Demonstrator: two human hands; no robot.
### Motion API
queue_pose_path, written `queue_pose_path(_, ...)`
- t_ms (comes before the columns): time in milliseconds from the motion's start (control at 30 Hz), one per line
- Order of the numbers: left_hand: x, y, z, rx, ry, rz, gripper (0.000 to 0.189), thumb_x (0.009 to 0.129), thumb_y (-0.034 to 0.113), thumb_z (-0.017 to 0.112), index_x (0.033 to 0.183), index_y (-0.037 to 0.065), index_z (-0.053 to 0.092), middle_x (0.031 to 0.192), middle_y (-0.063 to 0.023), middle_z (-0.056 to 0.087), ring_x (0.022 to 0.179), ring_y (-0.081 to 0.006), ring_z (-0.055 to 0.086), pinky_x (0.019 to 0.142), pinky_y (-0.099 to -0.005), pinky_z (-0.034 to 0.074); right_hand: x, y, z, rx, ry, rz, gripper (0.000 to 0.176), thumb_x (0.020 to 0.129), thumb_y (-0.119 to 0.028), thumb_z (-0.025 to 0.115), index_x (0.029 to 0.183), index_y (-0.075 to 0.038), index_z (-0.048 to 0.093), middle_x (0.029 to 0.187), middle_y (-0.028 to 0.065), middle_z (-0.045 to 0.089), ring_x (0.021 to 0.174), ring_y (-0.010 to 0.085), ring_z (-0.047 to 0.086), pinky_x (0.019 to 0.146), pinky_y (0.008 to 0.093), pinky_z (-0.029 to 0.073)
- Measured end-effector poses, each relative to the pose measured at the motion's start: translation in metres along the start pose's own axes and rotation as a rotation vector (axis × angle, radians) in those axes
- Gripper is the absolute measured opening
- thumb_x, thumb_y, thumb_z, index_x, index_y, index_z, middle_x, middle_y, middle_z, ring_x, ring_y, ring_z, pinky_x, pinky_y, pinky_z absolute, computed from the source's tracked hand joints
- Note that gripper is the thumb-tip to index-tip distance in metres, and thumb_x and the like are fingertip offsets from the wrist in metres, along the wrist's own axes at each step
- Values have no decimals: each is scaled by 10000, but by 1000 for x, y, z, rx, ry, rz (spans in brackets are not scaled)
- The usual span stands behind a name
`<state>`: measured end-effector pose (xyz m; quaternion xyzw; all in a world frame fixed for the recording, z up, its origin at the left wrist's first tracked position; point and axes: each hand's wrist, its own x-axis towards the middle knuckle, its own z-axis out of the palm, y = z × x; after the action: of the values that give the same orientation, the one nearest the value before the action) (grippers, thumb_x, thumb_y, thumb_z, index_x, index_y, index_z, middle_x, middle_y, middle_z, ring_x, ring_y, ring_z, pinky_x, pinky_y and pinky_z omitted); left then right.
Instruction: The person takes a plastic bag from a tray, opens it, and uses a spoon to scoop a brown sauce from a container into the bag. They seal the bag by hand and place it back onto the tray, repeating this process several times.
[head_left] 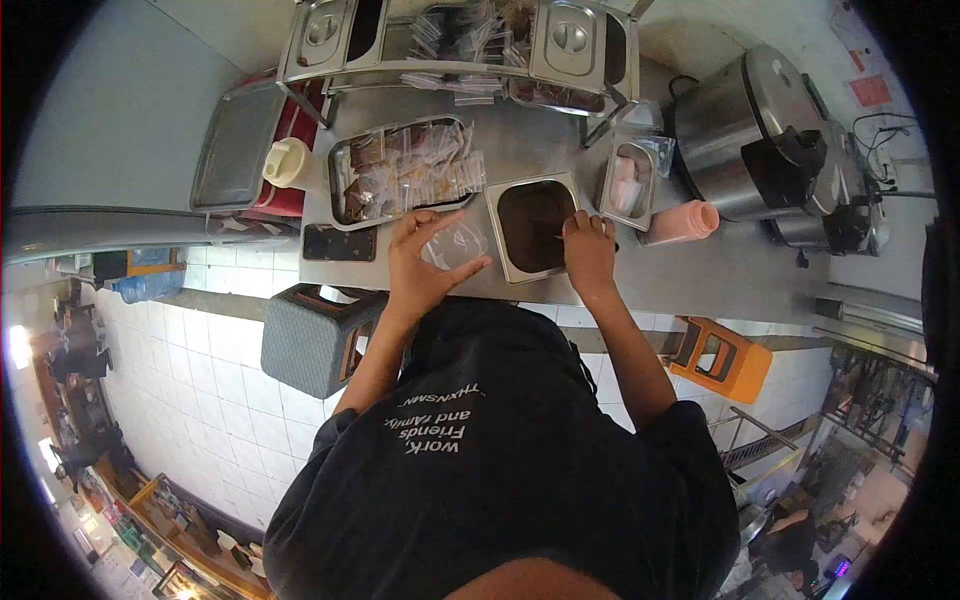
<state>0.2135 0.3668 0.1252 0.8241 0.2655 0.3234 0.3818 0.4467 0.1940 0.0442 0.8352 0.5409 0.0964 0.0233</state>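
Note:
My left hand [430,262] is curved in a C shape, thumb and fingers apart, with a small clear plastic bag [458,245] held between them. To its right stands a deep metal pan [507,255] with dark brown contents. Over the pan's right rim, my right hand [590,248] is closed around a thin spoon-like utensil, mostly hidden by the fingers. Beyond my left hand lies a metal tray [338,208] heaped with small filled clear packets [400,175].
A phone [340,243] lies left of my hand. Rightward are a narrow metal pan [630,180] with pale packets, a pink bottle [682,222] and large steel cookers [735,135]. A rack with lidded pans [568,45] spans the back. Stools [310,340] stand below the counter edge.

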Motion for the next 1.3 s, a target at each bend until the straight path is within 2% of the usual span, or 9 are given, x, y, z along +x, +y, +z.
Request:
queue_pose_path(200, 4, 2, 0, 36, 66, 35, 707, 604, 242, 974, 1248, 118, 708, 1062, -69, 653, 897, -185, 595, 791, -313, 496, -5, -7, 0, -17, -170, 10, 143, 849, -156, 627, 815, -68, 735, 1052, 88, 615, 932, 245, 627, 883, 439, 436)
queue_pose_path(300, 5, 5, -2, -6, 39, -37, 733, 609, 234, 971, 1273, 111, 686, 1077, -75, 674, 875, -174, 606, 750, -294, 493, -3, -4, -4, -51, -102, 50, 142, 846, -149, 623, 824, -86, 749, 1042, 77, 645, 912, 227, 630, 882, 422, 427)
queue_pose_path(400, 7, 3, -2, 7, 3, -55, 733, 615, 223, 968, 1277, 100, 678, 1085, -77, 686, 862, -171, 624, 739, -291, 500, 9, -3, -18, -18, -259, 83, 151, 852, -148, 610, 838, -106, 754, 965, 55, 659, 916, 211, 631, 878, 406, 424)
queue_pose_path(600, 14, -4, 3, -78, -9, -9, 710, 649, 190, 952, 1289, 83, 664, 1107, -108, 690, 931, -202, 667, 833, -331, 554, 19, 2, 18, 65, 124, -263, 188, 867, -142, 581, 916, -120, 762, 838, 34, 661, 878, 210, 661, 888, 374, 416)
queue_pose_path(700, 22, -6, 3, -80, -24, 19, 703, 659, 185, 948, 1291, 76, 658, 1135, -123, 685, 975, -217, 677, 872, -340, 568, 4, 3, 15, 264, 46, -286, 187, 884, -154, 615, 985, -140, 772, 847, 40, 683, 849, 234, 674, 847, 386, 460)
queue_pose_path(900, 25, -11, 10, -119, -77, -11, 688, 670, 171, 943, 1287, 72, 657, 1201, -130, 667, 1027, -225, 675, 881, -339, 581, -29, 2, -7, 704, -34, 134, 198, 891, -238, 734, 1041, -113, 767, 913, 85, 716, 829, 267, 700, 712, 384, 548)
queue_pose_path(1033, 28, -9, 18, -134, -85, 51, 656, 686, 149, 932, 1280, 73, 665, 1200, -133, 665, 1048, -223, 668, 892, -339, 576, -51, -2, -31, 1095, 4, 396, 197, 905, -168, 756, 1085, -89, 765, 920, 103, 741, 729, 183, 696, 654, 325, 536)
queue_pose_path(1167, 26, -14, 30, -152, -130, 58, 611, 691, 148, 929, 1252, 86, 694, 1170, -126, 678, 1042, -219, 664, 907, -342, 568, -70, -12, -25, 1098, 96, 576, 208, 894, -160, 769, 1086, -82, 773, 887, 103, 748, 689, 158, 660, 638, 298, 525)
queue_pose_path(1300, 26, -17, 45, -164, -134, 59, 598, 700, 128, 913, 1261, 112, 705, 1117, -108, 691, 987, -217, 671, 856, -316, 560, -78, -5, -12, 1027, 164, 574, 211, 890, -139, 763, 1089, -71, 770, 902, 114, 746, 683, 163, 655, 639, 296, 525)
